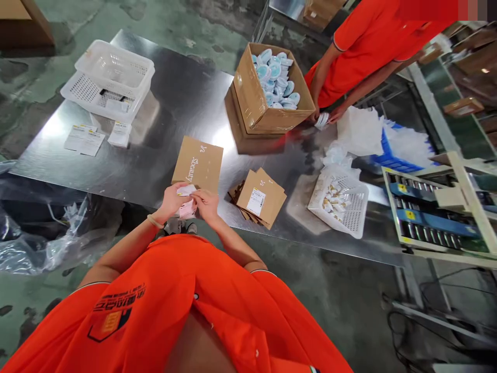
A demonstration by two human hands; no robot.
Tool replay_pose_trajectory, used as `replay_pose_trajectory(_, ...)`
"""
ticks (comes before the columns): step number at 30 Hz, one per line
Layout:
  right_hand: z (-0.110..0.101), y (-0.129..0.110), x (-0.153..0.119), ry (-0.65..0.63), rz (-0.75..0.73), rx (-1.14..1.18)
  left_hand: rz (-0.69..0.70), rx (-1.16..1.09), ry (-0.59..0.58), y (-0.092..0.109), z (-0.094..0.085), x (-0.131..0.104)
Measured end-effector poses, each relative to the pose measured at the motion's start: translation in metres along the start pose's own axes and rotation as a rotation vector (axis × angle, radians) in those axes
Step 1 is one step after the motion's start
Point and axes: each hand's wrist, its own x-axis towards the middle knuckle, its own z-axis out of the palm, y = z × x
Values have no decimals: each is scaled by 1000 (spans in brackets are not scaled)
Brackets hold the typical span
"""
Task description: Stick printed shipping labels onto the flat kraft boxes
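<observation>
At the table's front edge, my left hand [170, 201] is closed on a small white label [186, 190] with a yellow mark. A pinkish slip [187, 209] hangs just under it; whether the two are joined I cannot tell. My right hand [207, 204] pinches the label's right side. Directly beyond both hands lies a flat brown cardboard box [204, 160] with white lettering. To the right is a stack of brown cardboard mailers [267, 202], the top one bearing a white barcode label [257, 201].
The metal table [155, 171] holds white plastic baskets [112, 77], label sheets [85, 140], a carton [267, 119] of round blue-white packets, and a basket [349, 207] of small wrapped items. A co-worker [373, 52] stands behind the carton, holding packets. A roller rack [430, 212] borders the right.
</observation>
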Motion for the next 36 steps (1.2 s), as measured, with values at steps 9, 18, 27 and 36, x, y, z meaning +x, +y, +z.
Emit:
replay_pose_trajectory(9,-34,-4,120,238,90,-221,-320,-161,-250,-35,3,-35)
replay_pose_trajectory(18,-17,-1,134,282,146,-524,-216,59,-283,-101,-36,-50)
replay_pose_trajectory(27,16,2,109,-137,-121,-685,134,277,34,-38,-53,-13)
replay_pose_trajectory(36,-67,37,88,215,459,-479,143,319,-99,-2,-8,14)
